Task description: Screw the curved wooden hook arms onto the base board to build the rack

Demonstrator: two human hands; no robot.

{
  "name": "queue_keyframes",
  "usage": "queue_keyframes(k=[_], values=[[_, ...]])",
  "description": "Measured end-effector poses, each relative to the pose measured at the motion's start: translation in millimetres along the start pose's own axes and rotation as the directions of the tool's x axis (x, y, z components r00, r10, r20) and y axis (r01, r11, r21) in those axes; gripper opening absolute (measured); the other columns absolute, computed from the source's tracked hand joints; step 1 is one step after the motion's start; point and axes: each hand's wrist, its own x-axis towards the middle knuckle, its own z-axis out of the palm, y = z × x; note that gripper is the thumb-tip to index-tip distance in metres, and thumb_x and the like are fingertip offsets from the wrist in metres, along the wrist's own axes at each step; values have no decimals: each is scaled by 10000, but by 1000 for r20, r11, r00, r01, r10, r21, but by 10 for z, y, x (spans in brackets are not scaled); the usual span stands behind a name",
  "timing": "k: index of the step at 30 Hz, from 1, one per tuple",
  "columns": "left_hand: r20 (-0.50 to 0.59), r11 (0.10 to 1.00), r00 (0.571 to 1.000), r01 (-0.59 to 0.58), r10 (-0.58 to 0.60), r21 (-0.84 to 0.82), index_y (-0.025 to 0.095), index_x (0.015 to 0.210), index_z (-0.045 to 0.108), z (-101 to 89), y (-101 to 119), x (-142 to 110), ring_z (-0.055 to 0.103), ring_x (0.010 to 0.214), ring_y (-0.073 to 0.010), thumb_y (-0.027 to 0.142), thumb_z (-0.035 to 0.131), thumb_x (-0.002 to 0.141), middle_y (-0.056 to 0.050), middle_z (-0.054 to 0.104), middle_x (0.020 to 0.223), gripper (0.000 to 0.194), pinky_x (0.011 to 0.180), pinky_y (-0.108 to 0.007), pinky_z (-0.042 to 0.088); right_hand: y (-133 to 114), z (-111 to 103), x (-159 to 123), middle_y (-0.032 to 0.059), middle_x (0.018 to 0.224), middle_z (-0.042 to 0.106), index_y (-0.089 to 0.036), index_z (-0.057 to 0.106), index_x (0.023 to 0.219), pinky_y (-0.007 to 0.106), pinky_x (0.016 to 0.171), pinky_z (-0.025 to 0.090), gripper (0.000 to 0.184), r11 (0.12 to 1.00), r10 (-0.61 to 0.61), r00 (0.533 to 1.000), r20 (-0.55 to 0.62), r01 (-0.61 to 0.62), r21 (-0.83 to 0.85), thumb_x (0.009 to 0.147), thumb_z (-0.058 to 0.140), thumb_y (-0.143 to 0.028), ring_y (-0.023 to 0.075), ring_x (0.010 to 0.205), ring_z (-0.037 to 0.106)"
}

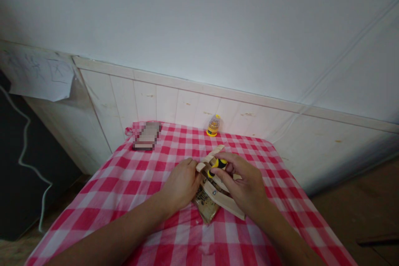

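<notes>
Between the thumb and fingers of my right hand (249, 181) is a short yellow-and-black screwdriver (216, 167); its tip is hard to make out. It is held over a pale wooden assembly (226, 201) made of flat slats with a small metal screw head showing. My left hand (183, 181) is closed on the assembly's left side, its fingertips partly hidden. Partly under the wood lies a crinkled, see-through packet (205, 208) with dark printing.
A red-and-white checked cloth (124, 208) covers the table. At the back stands a yellow-based clear container (213, 126), near the panelled wall (193, 106). A blurred phone-like slab (147, 136) lies back left. A white cable (31, 166) hangs at far left.
</notes>
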Motion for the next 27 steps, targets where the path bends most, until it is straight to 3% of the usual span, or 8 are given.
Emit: queue_keyframes(k=[10,15,20,27], values=[[5,1000,1000,18,-18,7,163,972,659,-28,28,-2,671,945,-261,240,433,1012,-108,710,988,242,851,-367,496,4,0,5,34,872,773,-248,725,1090,280,631,599,185,1000,11,1000,-5,-11,9,910,740,-288,171,649,696],[11,1000,1000,18,-17,-16,164,1002,666,-31,23,-3,673,973,-269,263,433,1018,-114,718,1016,253,870,-379,498,-36,-4,11,54,928,783,-252,720,1100,321,730,625,174,999,-30,999,16,30,-13,927,701,-253,207,778,740],[9,1000,1000,25,-25,-17,160,1008,663,-27,29,-6,671,968,-262,240,433,1006,-116,717,1025,244,873,-374,499,-94,-60,18,93,1082,781,-243,708,1188,340,797,631,285,992,-119,992,32,120,-30,921,632,-180,238,951,754],[18,1000,1000,23,-23,-13,157,1004,665,-48,44,-13,669,963,-262,274,428,1023,-118,713,1022,266,868,-368,496,-54,-83,1,70,988,787,-231,697,1231,304,686,615,336,997,-70,996,56,72,-42,918,597,-159,185,712,722]])
